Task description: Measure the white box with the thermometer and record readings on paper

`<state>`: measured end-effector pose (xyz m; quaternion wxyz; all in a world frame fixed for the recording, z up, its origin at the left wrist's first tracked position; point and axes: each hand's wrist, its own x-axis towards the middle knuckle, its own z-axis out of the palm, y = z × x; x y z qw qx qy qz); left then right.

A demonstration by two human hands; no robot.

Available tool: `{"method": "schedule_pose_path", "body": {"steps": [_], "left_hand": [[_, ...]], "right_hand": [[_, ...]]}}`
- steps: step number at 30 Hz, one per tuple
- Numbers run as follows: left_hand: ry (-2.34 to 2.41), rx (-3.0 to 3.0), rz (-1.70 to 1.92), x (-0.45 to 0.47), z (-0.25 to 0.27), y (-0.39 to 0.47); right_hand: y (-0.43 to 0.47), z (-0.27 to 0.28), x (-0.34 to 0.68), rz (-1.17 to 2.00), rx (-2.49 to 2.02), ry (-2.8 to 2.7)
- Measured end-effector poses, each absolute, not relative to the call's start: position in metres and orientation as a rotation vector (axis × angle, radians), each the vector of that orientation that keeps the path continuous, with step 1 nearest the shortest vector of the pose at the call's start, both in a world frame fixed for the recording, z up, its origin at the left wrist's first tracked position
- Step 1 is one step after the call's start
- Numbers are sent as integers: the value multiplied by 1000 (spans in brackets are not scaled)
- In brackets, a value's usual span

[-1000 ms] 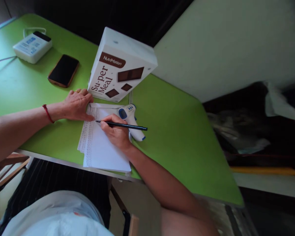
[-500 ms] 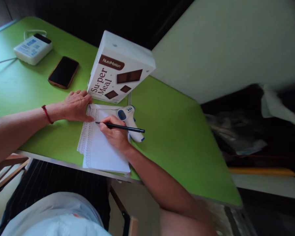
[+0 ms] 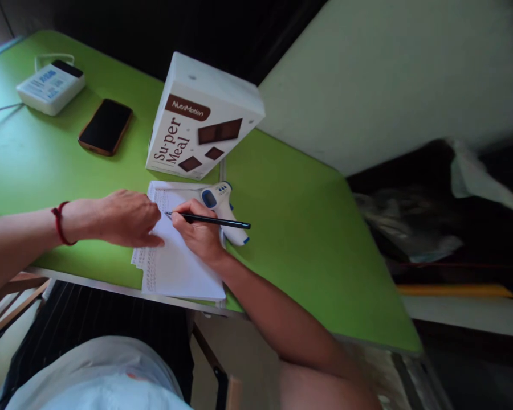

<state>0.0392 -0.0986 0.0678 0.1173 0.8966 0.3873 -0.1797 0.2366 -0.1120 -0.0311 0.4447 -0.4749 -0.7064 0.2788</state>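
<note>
My right hand (image 3: 199, 232) is closed around a black pen (image 3: 216, 220), its tip at the writing on a stack of white paper (image 3: 188, 267). Rows of small handwriting run down the left side of the top sheet. Over the stack's left edge lies my left hand (image 3: 126, 219), thumb stretched apart and the other fingers curled down, partly hidden; I see nothing held in it. A red string bracelet circles that wrist. Just beyond my right hand, a white and blue infrared thermometer (image 3: 226, 213) rests across the paper's right edge.
Behind the paper stands a white Su-per Meal box (image 3: 196, 125). A phone (image 3: 105, 126) in a brown case and a white device (image 3: 51, 88) with cables lie at the far left of the green table (image 3: 303, 245). A pale wall (image 3: 367, 68) rises at the back right.
My left hand has slid down along the paper's left edge, its fingers now curled more. My right hand and the pen stay at nearly the same place. The view has shifted slightly.
</note>
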Motion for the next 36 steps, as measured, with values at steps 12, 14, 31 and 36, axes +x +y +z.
{"method": "schedule_pose_path", "body": {"steps": [12,14,31,36], "left_hand": [[990,2720,-588,50,59,-145],[1015,2701,-576,50,56,-141],[1093,2621,-491,50,51,-133],[1109,2605,-509,50,53,-133]], "right_hand": [[-111,-29,237,712,-1175,-1789],[-111,-29,237,699,-1187,-1785],[-112,-31,237,648,-1144,-1762],[-111,-30,238,676,-1119,-1785]]}}
